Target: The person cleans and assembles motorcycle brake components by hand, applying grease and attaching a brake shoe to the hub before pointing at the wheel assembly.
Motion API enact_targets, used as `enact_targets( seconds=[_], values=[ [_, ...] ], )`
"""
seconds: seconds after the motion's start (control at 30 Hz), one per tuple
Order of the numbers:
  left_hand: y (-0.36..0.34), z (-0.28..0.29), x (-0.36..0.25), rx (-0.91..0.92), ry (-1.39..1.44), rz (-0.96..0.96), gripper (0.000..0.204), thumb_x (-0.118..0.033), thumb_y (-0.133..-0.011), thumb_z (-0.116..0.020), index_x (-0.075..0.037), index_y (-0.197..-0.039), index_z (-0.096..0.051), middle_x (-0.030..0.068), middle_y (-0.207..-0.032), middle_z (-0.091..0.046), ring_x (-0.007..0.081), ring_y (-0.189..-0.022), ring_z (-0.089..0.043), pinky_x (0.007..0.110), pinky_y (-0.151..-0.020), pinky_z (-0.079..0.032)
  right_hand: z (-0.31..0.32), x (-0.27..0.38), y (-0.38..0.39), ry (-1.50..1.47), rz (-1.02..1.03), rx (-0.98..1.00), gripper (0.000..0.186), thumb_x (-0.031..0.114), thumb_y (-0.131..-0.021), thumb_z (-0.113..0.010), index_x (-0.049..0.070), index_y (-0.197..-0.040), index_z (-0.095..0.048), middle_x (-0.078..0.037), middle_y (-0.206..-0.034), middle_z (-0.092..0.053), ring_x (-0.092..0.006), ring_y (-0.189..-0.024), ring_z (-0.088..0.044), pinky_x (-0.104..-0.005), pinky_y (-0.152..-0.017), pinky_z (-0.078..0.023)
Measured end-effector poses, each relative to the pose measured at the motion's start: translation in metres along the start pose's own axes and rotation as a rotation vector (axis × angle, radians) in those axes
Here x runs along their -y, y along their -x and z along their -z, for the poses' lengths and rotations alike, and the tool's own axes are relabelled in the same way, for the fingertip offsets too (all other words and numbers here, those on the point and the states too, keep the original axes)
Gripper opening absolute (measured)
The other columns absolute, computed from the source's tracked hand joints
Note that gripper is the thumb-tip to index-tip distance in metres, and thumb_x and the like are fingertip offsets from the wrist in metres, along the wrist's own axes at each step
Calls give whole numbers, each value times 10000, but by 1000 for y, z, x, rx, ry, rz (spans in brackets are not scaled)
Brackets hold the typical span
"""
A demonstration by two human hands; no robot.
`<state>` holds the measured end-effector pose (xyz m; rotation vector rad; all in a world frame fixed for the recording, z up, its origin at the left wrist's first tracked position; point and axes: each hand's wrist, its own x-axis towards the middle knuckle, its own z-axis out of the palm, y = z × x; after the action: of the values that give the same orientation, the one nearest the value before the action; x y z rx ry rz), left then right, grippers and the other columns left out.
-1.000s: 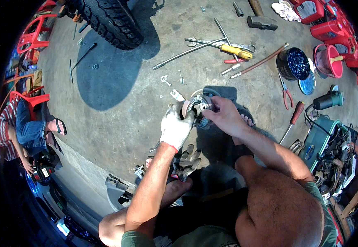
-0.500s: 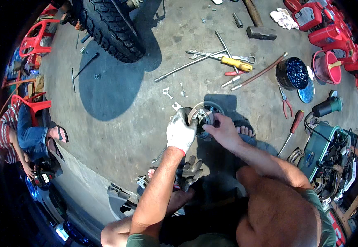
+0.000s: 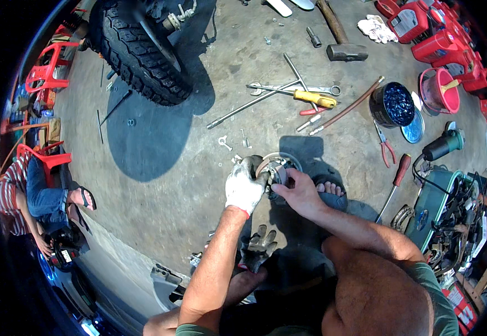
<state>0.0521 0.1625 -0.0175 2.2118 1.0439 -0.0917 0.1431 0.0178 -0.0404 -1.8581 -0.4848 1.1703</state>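
Note:
A round metal assembly with curved pieces (image 3: 275,171) sits low in front of me, between my feet. My left hand (image 3: 245,185), in a white work glove with dark, soiled fingers, grips its left side. My bare right hand (image 3: 301,192) holds its right side, thumb pressed on the inner parts. Small metal pieces (image 3: 225,143) lie just beyond it. A dark, soiled glove (image 3: 258,249) rests below my left hand.
A large tire (image 3: 137,53), wrenches, a screwdriver (image 3: 403,168), pliers (image 3: 387,148) and a hammer (image 3: 346,52) lie ahead. At right are a black can (image 3: 391,103), red jugs (image 3: 408,22), a grinder (image 3: 442,145) and a green tray (image 3: 422,221). A seated person (image 3: 42,196) is at left.
My head's view has shifted, so the floor and tools appear lower in the picture. Both hands keep hold of the round assembly, with small shifts of my right fingers.

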Motion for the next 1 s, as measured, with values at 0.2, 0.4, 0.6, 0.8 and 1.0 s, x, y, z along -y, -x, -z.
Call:
enact_targets(
  seconds=[0.2,0.4,0.6,0.8,1.0],
  values=[
    [-7,0,5,55,-9,-8,319,-202,-796,-715,-70,-1082,-663,163,-1026,-705,343,-979,-672,420,-857,-531,2,9,2,-15,-30,5,385,277,-841,-739,-27,-1043,-615,-182,-916,-665,-291,-843,-657,-403,-761,-512],
    [-13,0,8,143,-29,1,336,-219,-801,-721,-63,-1089,-645,169,-1035,-701,347,-993,-668,427,-854,-533,3,3,1,-58,6,-23,375,277,-837,-745,-27,-1010,-609,-183,-909,-664,-283,-836,-653,-396,-756,-513],
    [-11,1,2,142,4,-6,339,-232,-807,-730,-59,-1084,-642,167,-1036,-697,345,-994,-663,424,-856,-530,3,-3,0,-16,13,-24,385,287,-837,-743,-22,-1022,-606,-205,-911,-654,-312,-839,-650,-409,-756,-511],
    [-11,-1,5,142,15,-6,327,-246,-818,-729,-61,-1075,-648,162,-1035,-698,339,-994,-664,423,-846,-528,6,-1,3,4,12,-23,392,283,-833,-745,-18,-1042,-605,-204,-914,-654,-315,-839,-651,-408,-754,-512],
    [-12,3,1,155,35,44,449,-311,-799,-746,-39,-1141,-639,206,-1052,-695,361,-1015,-669,430,-857,-530,12,3,3,-32,44,-33,370,262,-841,-735,-22,-1053,-628,-182,-893,-673,-292,-812,-663,-394,-747,-521]
  ],
)
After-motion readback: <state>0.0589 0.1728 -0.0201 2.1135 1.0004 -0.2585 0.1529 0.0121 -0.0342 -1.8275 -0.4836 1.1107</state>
